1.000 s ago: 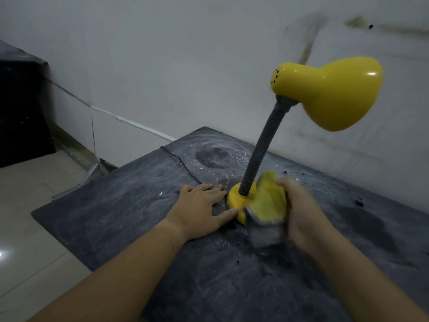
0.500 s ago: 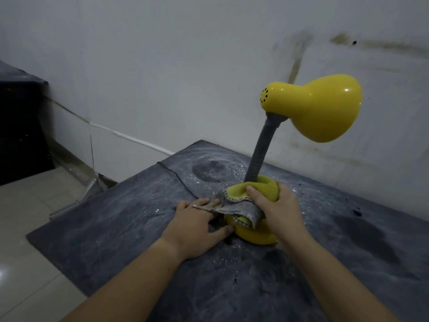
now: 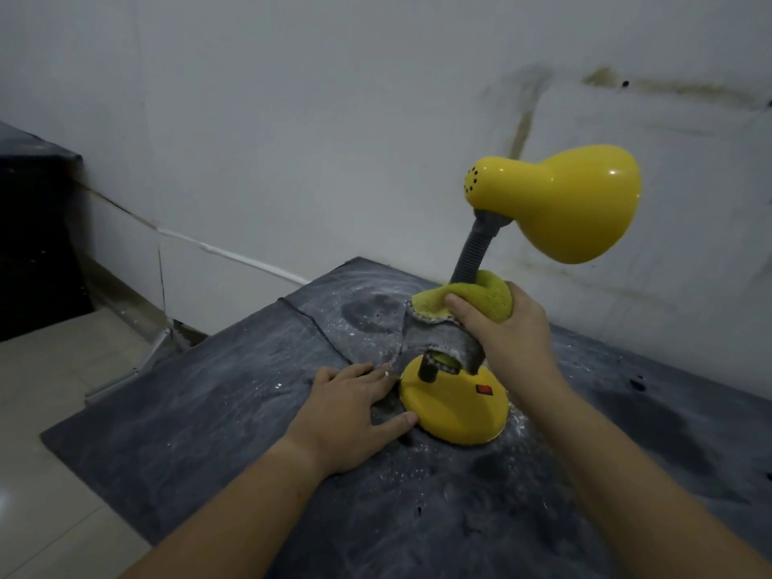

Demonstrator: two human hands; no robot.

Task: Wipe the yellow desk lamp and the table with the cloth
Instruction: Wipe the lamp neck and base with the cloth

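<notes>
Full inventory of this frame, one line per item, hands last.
desk lamp: 1, yellow with a grey flexible neck, standing on the table's far part, shade turned right
switch: 1, red, on top of the lamp's base
cloth: 1, yellow on one face and grey on the other, wrapped round the lower neck
table: 1, dark grey, streaked with pale dust, against the wall
wall: 1, white, brown stains upper right
cable: 1, white, running along the wall's lower left
cabinet: 1, black, far left
floor: pale tiles, lower left
left hand: flat on the table, thumb at the base's edge
right hand: grips the cloth round the neck
</notes>
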